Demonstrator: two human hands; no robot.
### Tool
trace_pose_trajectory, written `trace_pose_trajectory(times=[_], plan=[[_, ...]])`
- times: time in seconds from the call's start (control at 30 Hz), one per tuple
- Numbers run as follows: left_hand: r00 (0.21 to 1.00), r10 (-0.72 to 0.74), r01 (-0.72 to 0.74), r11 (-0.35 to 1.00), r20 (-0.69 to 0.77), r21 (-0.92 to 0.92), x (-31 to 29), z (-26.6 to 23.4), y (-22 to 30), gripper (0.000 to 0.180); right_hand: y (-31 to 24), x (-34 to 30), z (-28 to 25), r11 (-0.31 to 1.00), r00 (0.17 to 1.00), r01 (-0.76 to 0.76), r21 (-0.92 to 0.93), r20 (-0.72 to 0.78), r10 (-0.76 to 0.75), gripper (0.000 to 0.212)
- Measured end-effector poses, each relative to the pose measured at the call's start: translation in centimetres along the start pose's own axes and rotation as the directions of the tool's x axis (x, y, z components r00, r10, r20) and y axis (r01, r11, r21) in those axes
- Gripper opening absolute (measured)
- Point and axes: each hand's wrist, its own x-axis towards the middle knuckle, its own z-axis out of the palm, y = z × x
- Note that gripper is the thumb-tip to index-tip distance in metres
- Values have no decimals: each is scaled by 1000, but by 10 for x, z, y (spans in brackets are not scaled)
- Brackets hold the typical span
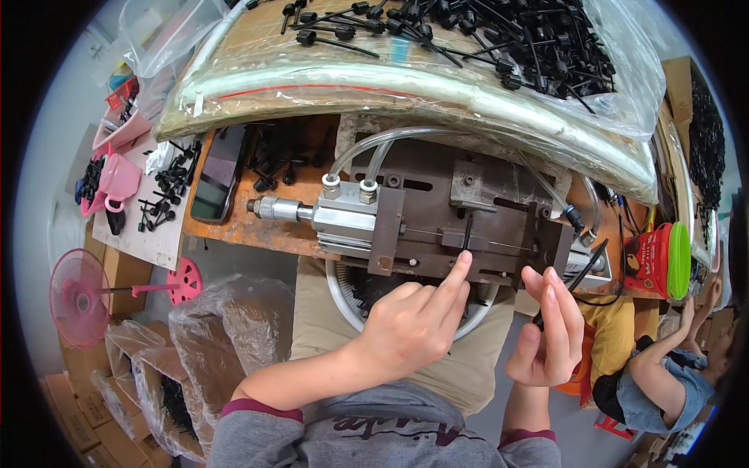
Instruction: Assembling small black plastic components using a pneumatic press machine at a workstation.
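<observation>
A small pneumatic clamping fixture with a dark metal base plate [425, 179] and a silver cylinder [343, 226] lies before me. A thin black rod [468, 232] stands across its middle block. The tip of my left hand's [413, 320] stretched index finger touches the lower end of this rod; its other fingers are loosely bent and hold nothing. To the right, my right hand [550, 335] is closed on a black rod-shaped part [589, 265], whose thin end sticks out up and right. The part's lower end is mostly hidden by the fingers.
Above the fixture, a plastic-covered shelf bears a heap of black knobbed rods [538, 47]. A phone [222, 175] and more black parts lie left. A white-rimmed tub [335, 292] sits below. At right are a red tub [647, 261] and a co-worker [663, 374]; a pink fan [80, 296] stands left.
</observation>
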Motion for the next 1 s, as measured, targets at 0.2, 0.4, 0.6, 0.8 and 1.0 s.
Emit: trace_pose_trajectory(times=[0.2,0.4,0.6,0.8,1.0], plan=[[997,2,0,1000,73,-24,11,-7,-6,19,9,-11,4,975,992,-63,212,-90,84,49],[992,-7,6,1000,128,13,13,-9,-3,21,-2,3,-4,984,989,-149,95,42,145,38],[976,8,7,997,217,-71,24,-28,-11,23,-4,5,-6,984,981,-167,-56,93,172,34],[991,42,-51,996,-124,-70,118,-66,-56,14,1,-2,7,977,963,-145,-154,205,175,28],[996,38,-33,997,-82,70,197,-48,-107,11,-2,0,29,965,946,34,-259,319,53,24]])
